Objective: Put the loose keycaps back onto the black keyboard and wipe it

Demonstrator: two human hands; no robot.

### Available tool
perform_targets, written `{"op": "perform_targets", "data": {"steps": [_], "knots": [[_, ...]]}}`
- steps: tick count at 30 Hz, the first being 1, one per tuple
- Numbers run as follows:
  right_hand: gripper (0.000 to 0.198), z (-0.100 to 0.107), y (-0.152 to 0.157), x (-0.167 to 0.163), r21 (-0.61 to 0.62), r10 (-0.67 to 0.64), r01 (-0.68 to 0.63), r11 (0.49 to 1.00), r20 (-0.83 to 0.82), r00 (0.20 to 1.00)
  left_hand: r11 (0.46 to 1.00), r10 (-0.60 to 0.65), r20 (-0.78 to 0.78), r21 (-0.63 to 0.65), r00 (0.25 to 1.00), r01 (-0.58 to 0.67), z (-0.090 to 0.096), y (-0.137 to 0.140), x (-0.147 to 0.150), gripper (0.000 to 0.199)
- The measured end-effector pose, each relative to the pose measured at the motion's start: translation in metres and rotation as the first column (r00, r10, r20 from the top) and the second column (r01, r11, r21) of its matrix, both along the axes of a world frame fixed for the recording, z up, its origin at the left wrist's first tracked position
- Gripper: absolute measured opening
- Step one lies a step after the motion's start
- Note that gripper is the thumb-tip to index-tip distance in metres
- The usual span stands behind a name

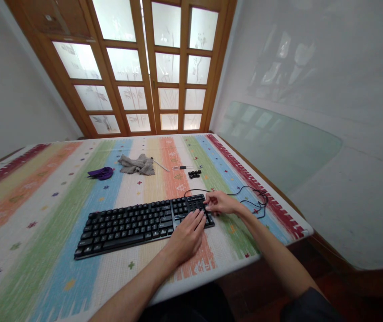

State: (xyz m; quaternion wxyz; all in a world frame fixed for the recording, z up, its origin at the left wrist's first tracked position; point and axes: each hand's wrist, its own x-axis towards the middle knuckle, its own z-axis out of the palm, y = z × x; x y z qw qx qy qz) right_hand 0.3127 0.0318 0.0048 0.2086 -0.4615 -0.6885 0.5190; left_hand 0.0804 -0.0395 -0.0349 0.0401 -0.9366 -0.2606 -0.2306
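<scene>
A black keyboard [131,226] lies on the striped tablecloth, its number pad end toward the right. My left hand [188,235] rests on that end with its fingers stretched over the lower number pad. Over the pad's right edge, my right hand [222,203] has its thumb and fingers pinched together. Whatever is in that pinch is too small to make out. The upper number pad looks bare of keycaps. Several loose black keycaps [194,174] lie in a cluster on the cloth beyond the keyboard.
A grey cloth [137,164] lies crumpled behind the keyboard, with a purple item [101,173] to its left. A thin pale stick [161,165] and a small tool with a black middle [182,167] are nearby. The black cable [258,203] is coiled at the right.
</scene>
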Motion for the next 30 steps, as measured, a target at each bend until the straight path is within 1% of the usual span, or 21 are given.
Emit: {"op": "perform_targets", "data": {"steps": [2, 5, 8, 11, 13, 15, 18, 20, 21, 24, 26, 28, 30], "knots": [[0.04, -0.005, -0.001, -0.001, 0.01, -0.043, 0.043, 0.999, -0.013, 0.999, 1.0, 0.003, 0.003, 0.001, 1.0, -0.003, 0.0, 0.0, 0.0, 0.051], [0.038, -0.008, -0.004, -0.003, 0.07, -0.107, 0.107, 0.992, -0.001, 0.994, 1.0, 0.002, -0.003, 0.001, 1.0, -0.002, -0.001, 0.0, 0.0, 0.051], [0.029, -0.003, -0.007, -0.008, 0.198, -0.154, 0.135, 0.971, 0.084, 0.984, 1.0, -0.002, 0.001, 0.001, 1.0, 0.002, -0.003, 0.0, 0.0, 0.052], [0.019, 0.005, -0.01, -0.014, 0.362, -0.201, 0.116, 0.925, 0.208, 0.957, 1.0, -0.009, 0.007, 0.004, 1.0, 0.009, -0.004, 0.001, 0.0, 0.054], [0.017, 0.008, -0.011, -0.018, 0.435, -0.238, 0.101, 0.895, 0.272, 0.932, 1.0, -0.012, 0.007, 0.003, 1.0, 0.012, -0.004, 0.001, 0.0, 0.055], [0.017, 0.009, -0.012, -0.019, 0.456, -0.251, 0.089, 0.886, 0.307, 0.918, 1.0, -0.012, 0.003, 0.002, 1.0, 0.012, -0.003, 0.001, 0.0, 0.054], [0.008, 0.009, -0.007, -0.013, 0.413, -0.205, 0.066, 0.908, 0.303, 0.931, 1.0, -0.003, -0.002, 0.0, 1.0, 0.003, -0.001, 0.0, 0.001, 0.051], [0.009, 0.01, 0.003, -0.006, 0.428, -0.203, 0.07, 0.901, 0.274, 0.94, 1.0, -0.002, -0.004, -0.002, 1.0, 0.002, 0.0, 0.0, 0.0, 0.051], [0.012, 0.012, 0.01, -0.002, 0.46, -0.226, 0.086, 0.884, 0.258, 0.939, 1.0, -0.002, -0.003, -0.004, 1.0, 0.002, 0.0, 0.0, 0.0, 0.051], [0.014, 0.016, 0.038, 0.007, 0.576, -0.376, 0.181, 0.797, 0.239, 0.895, 1.0, -0.002, -0.003, -0.019, 1.0, 0.002, 0.001, -0.001, -0.001, 0.051], [0.021, 0.016, 0.06, 0.007, 0.612, -0.468, 0.231, 0.756, 0.259, 0.845, 1.0, 0.0, -0.009, -0.024, 1.0, 0.0, 0.001, -0.002, -0.001, 0.052], [0.031, 0.014, 0.081, 0.004, 0.625, -0.499, 0.247, 0.74, 0.265, 0.825, 1.0, 0.0, -0.014, -0.024, 1.0, 0.0, 0.001, -0.002, -0.002, 0.052], [0.038, 0.009, 0.099, 0.0, 0.63, -0.5, 0.247, 0.736, 0.262, 0.825, 1.0, 0.002, -0.012, -0.025, 1.0, -0.002, 0.001, -0.002, -0.002, 0.052]]}}
